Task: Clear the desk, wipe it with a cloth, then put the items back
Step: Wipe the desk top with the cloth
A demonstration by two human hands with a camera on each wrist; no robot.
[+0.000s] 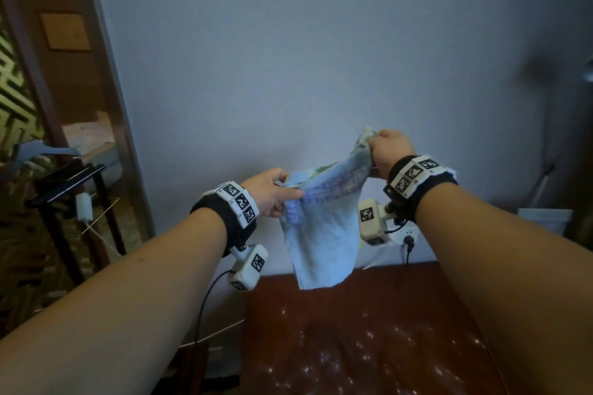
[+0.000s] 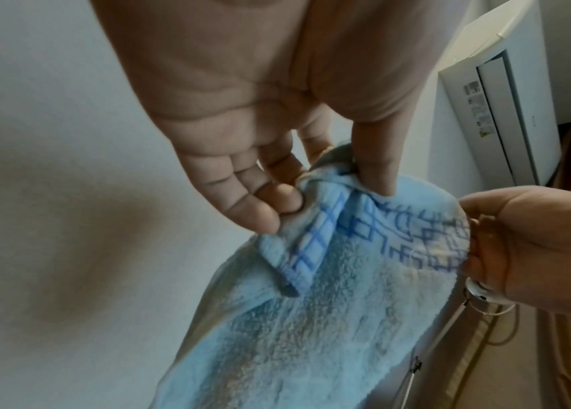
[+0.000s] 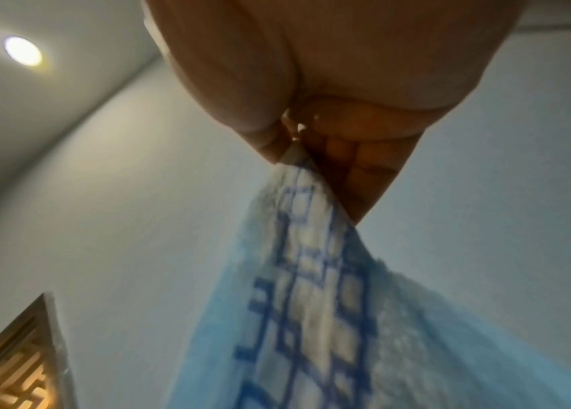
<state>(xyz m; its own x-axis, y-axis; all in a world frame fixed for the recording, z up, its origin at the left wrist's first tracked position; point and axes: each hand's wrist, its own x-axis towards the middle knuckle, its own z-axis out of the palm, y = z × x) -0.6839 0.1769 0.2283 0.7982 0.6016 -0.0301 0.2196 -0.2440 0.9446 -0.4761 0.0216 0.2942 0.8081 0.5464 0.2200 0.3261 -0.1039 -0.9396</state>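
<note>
Wall: one pale wall [image 1: 288, 42] fills the background of the head view; the cloth is held up in front of it, above the far end of the desk.
Desk: one dark reddish-brown desk [image 1: 369, 330], its top bare in the part that shows and speckled with small bright glints; I judge the clearing step done, and the desk ready for the wipe.
Cloth: one light blue towelling cloth [image 1: 321, 234] with a darker blue check band along its top edge. It hangs in the air between the two hands, its lower edge near the back of the desk but not lying on it. I judge it is being shaken out or refolded, so that a flat face can meet the wood.
Left hand: one left hand [image 1: 272, 192], the lower of the two. In the left wrist view its thumb and fingers [image 2: 276, 199] pinch a gathered fold of the banded edge, keeping that side from dropping.
Right hand: one right hand [image 1: 390, 151], raised higher, fingers curled tight round the opposite corner; the right wrist view shows the cloth trailing down from the fist. The uneven heights leave the top edge sloping, and the cloth hangs mostly from the right.
Wrist bands: two black bands with square printed markers, one per wrist, each carrying a small white camera box.
Socket: one white wall socket [image 1: 407, 236] with a dark plug in it, just above the back edge of the desk.
Count of task things: one cloth, one desk, two hands; no desk items are in view.
</note>
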